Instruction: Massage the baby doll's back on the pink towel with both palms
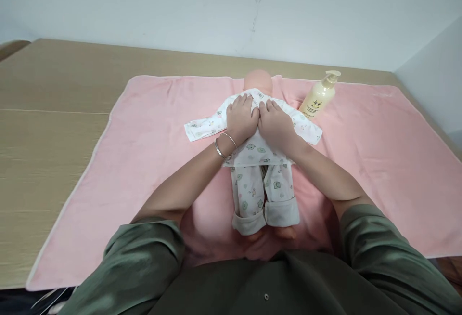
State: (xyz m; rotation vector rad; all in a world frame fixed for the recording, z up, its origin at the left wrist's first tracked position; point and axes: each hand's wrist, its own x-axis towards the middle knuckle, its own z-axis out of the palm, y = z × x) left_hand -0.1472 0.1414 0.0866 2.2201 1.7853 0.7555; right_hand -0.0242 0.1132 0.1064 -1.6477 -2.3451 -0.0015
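A baby doll [258, 81] lies stretched out, its bald head away from me and its feet towards me. It wears a white printed baby shirt [252, 150] with the sleeves spread out, and matching trousers [249, 192] with turned-up cuffs. On the upper middle of the shirt, my left hand [241, 118] has its fingers together and bent on the cloth. Right beside it, my right hand [275, 122] pinches the fabric along the shirt's centre line. Thumbs and fingertips of both hands nearly meet there; the exact bit of cloth between them is hidden.
Beneath the doll a pink blanket [151, 161] covers most of the wooden table [54, 161]. A cream pump bottle [319, 96] leans at an angle near the doll's right-hand sleeve. A pale wall [180, 11] rises behind the table.
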